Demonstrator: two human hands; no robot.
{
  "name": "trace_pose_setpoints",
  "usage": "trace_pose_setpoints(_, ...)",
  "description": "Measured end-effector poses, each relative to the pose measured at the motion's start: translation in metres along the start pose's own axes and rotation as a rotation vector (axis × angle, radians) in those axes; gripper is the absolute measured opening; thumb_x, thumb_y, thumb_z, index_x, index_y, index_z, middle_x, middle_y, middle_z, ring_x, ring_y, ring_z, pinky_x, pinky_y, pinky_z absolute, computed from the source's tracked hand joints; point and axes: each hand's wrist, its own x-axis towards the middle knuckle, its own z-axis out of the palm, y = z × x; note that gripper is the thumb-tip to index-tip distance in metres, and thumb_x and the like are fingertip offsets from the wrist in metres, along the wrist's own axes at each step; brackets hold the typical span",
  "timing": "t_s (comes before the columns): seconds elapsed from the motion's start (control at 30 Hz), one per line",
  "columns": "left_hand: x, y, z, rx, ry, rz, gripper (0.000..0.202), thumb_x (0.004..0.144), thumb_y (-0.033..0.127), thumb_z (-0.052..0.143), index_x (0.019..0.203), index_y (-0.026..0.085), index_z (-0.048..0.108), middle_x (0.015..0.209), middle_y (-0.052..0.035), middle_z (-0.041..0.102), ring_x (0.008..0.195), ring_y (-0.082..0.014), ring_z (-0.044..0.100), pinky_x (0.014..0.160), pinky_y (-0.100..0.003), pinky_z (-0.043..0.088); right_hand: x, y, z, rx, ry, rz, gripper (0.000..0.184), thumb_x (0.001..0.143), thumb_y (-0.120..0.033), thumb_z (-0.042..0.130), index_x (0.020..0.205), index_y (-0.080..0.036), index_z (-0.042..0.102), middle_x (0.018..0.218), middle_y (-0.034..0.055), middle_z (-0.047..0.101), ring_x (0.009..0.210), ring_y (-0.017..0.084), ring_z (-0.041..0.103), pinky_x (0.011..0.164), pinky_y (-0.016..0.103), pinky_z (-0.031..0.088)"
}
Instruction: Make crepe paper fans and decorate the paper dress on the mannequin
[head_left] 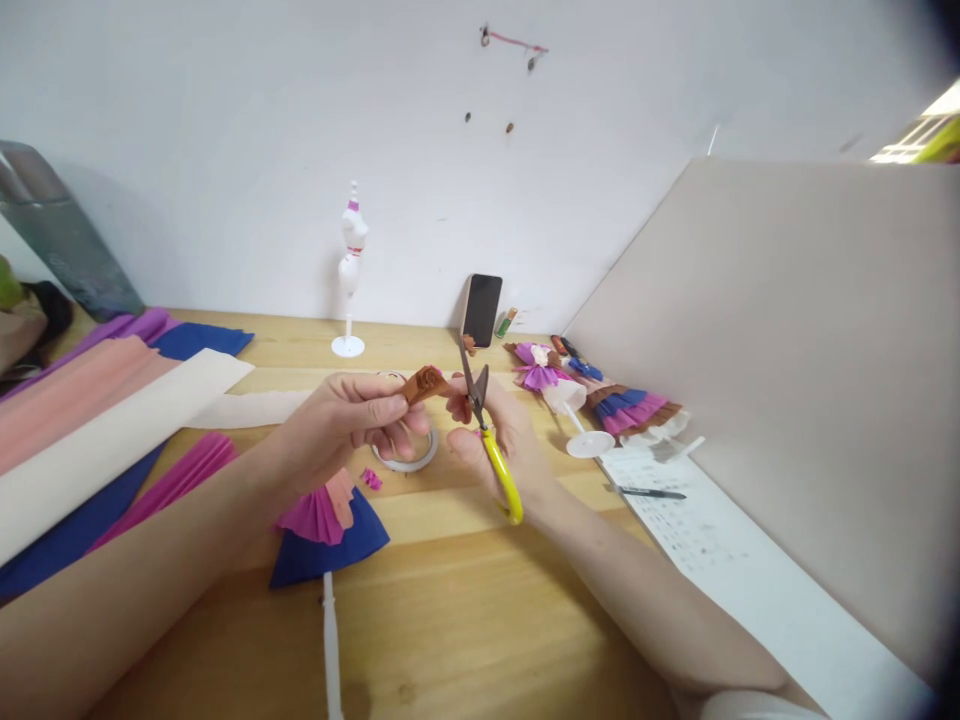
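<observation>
Just above the tape (pixel 409 462), our left hand (pixel 345 420) pinches a small brown rosette (pixel 424 383) between thumb and fingertips. Our right hand (pixel 499 440) grips the scissors (pixel 486 435), whose blades stand parted just beside the rosette's right edge; we cannot tell whether they touch it.

For a clean trim, we judge it best to pinch close to the cut line so the crepe does not buckle. We should bite with the inner part of the blades rather than the tips, and turn the rosette rather than the scissors, with fingertips well off the edge.

Nearer us than the tape lies a pleated skirt (pixel 326 530). Beyond the tape stands a mannequin (pixel 351 270), and right of the tape a phone (pixel 481 309) leans and dressed figures (pixel 600 400) lie. Left of the tape spread crepe sheets (pixel 97 430).
</observation>
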Motion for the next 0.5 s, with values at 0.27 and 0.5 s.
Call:
trace_pose_setpoints(0.27, -0.005, 0.0, 0.012, -0.033, 0.088, -0.008, 0.018, 0.08, 0.03, 0.071, 0.073, 0.014, 0.076, 0.064, -0.0036, 0.069, 0.053, -0.0077, 0.061, 0.052, -0.015, 0.048, -0.005, -0.003, 0.007, 0.123, -0.052, 0.119, 0.044, 0.088, -0.06, 0.051, 0.1, -0.019, 0.06, 0.075, -0.0003, 0.049, 0.066, 0.015, 0.047, 0.061, 0.029, 0.038)
trace_pose_setpoints(0.5, -0.008, 0.002, 0.024, -0.058, 0.166, -0.03, 0.02, 0.079, 0.03, 0.071, 0.07, 0.013, 0.074, 0.056, -0.0031, 0.067, 0.048, -0.009, 0.058, 0.048, -0.017, 0.047, -0.007, -0.008, 0.013, 0.277, -0.091, 0.238, 0.051, 0.086, -0.067, 0.049, 0.094, -0.018, 0.06, 0.069, -0.0019, 0.044, 0.061, 0.013, 0.042, 0.056, 0.027, 0.035)
